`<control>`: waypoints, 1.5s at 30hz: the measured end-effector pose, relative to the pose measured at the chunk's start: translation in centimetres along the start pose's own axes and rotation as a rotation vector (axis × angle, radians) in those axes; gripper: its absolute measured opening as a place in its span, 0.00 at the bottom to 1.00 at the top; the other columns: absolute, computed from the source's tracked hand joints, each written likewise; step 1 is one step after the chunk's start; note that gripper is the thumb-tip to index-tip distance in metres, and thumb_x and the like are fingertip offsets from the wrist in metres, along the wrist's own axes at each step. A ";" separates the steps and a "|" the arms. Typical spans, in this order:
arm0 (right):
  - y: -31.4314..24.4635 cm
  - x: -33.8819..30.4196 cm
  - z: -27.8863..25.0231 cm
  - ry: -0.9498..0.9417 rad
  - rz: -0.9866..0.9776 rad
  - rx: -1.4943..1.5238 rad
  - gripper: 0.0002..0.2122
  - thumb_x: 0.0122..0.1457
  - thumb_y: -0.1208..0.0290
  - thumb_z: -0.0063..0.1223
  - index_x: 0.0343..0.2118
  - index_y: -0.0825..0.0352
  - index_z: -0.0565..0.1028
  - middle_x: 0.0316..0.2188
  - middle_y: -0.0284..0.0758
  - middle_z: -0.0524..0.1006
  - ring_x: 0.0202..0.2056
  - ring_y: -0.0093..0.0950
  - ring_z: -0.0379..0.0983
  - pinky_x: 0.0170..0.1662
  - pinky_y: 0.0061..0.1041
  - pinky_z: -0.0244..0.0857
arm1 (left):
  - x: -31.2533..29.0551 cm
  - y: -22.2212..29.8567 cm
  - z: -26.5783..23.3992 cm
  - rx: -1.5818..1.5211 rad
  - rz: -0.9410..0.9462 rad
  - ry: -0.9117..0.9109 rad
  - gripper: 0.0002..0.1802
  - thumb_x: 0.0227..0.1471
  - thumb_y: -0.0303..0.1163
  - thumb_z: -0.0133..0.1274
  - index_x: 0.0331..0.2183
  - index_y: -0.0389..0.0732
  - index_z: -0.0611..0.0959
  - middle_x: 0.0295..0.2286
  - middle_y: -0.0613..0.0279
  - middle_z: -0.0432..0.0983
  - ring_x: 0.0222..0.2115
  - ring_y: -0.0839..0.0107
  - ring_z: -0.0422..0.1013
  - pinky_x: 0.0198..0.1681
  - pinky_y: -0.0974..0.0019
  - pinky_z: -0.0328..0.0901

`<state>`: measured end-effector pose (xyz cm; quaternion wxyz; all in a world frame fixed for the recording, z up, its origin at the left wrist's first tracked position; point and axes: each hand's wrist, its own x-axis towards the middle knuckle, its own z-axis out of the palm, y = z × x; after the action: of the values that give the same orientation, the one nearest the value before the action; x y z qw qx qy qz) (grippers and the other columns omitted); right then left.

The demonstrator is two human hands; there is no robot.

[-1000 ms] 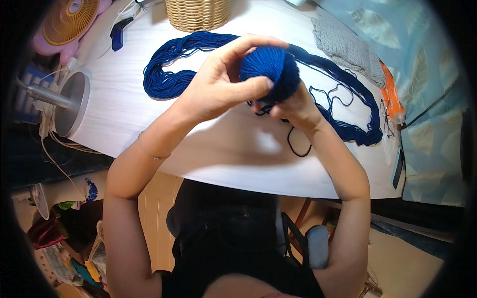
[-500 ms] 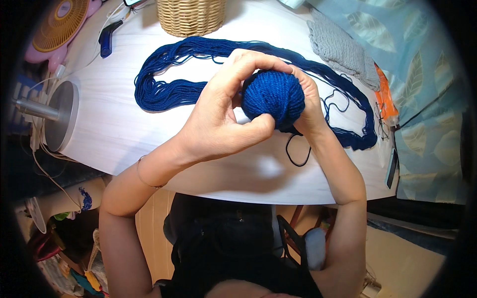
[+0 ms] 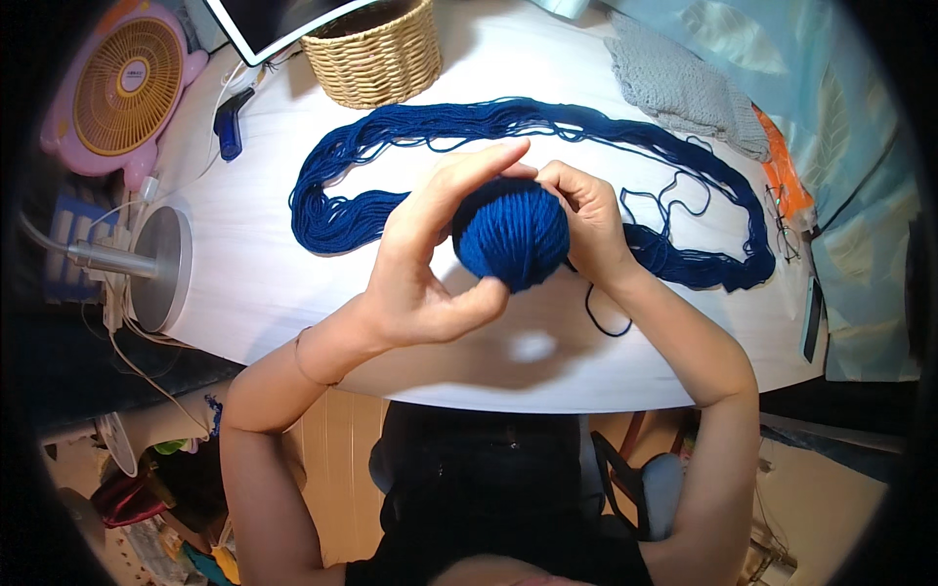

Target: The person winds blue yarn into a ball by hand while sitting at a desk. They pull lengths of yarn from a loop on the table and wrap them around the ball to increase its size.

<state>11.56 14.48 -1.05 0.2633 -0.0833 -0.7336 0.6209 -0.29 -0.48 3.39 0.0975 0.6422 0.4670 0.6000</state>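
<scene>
A round ball of blue yarn (image 3: 513, 234) is held up over the table by my left hand (image 3: 415, 269), its thumb below and its fingers curving over the top. Close against the ball's right side is my right hand (image 3: 598, 230), fingers curled in and closed on the yarn strand; the fingertips are partly hidden. A loose loop of the strand (image 3: 606, 327) hangs below the right wrist. Behind both hands a skein of the same blue yarn (image 3: 337, 220) lies spread in a long oval, with some tangled strands inside its right end.
A wicker basket (image 3: 376, 63) stands at the back beside a white-edged screen (image 3: 264, 24). To the left are a pink fan (image 3: 122, 83), a blue handheld tool (image 3: 231, 127) and a metal lamp base (image 3: 171, 269). Grey knitted fabric (image 3: 684, 93), orange plastic (image 3: 782, 171) and glasses (image 3: 782, 220) lie right.
The ball has turned, showing its wraps running more upright, and sits slightly lower and left. My right hand has drawn its fingers in from around the ball's far side. The whole view has shifted.
</scene>
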 end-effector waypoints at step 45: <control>-3.1 -1.2 1.7 -0.176 -0.551 -0.662 0.03 0.49 0.75 0.57 0.26 0.67 0.76 0.19 0.35 0.76 0.18 0.27 0.73 0.21 0.22 0.66 | -0.6 -2.9 -1.6 -0.235 -0.471 0.052 0.24 0.41 0.20 0.51 0.45 0.37 0.70 0.40 0.59 0.67 0.40 0.77 0.66 0.43 0.74 0.66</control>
<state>12.36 11.80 1.37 0.3146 0.0886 -0.9075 0.2636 -3.00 0.00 1.40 0.2962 0.4847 0.5331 0.6270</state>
